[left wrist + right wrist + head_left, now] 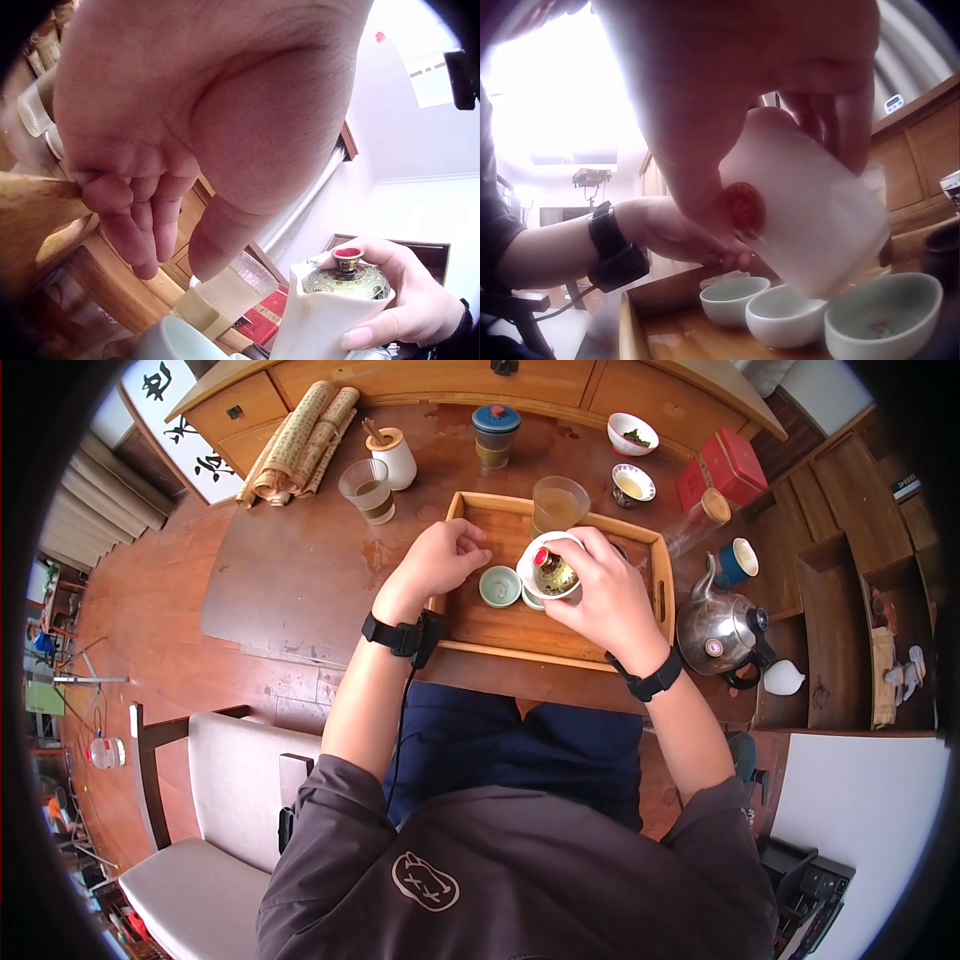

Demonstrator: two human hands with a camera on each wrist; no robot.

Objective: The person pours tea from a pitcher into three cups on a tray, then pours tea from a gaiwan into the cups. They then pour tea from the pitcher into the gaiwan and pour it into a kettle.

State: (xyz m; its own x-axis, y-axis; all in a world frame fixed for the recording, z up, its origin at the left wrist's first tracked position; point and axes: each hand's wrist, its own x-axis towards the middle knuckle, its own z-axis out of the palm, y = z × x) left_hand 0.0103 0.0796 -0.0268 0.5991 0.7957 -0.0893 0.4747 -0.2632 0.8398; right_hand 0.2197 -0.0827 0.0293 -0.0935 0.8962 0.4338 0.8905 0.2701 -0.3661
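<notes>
My right hand (600, 595) grips a white lidded tea bowl (552, 570) with a red-knobbed lid, tilted above the wooden tray (560, 645). In the right wrist view the tea bowl (810, 225) leans over three small pale cups (787, 313) that stand in a row on the tray. My left hand (445, 557) rests with loosely curled fingers on the tray's left rim, beside a small celadon cup (499, 586), and holds nothing. A glass pitcher of pale tea (557, 505) stands at the tray's back. The left wrist view shows the curled left hand (187, 112) and the tea bowl (341, 300) in the right hand.
A steel kettle (718, 628) stands right of the tray, with a blue cup (737, 562) and a red box (722, 468) behind it. At the back are a glass (368, 490), a white jar (393, 457), a blue-lidded jar (495, 435), bamboo scrolls (300, 445) and a leaf bowl (633, 433).
</notes>
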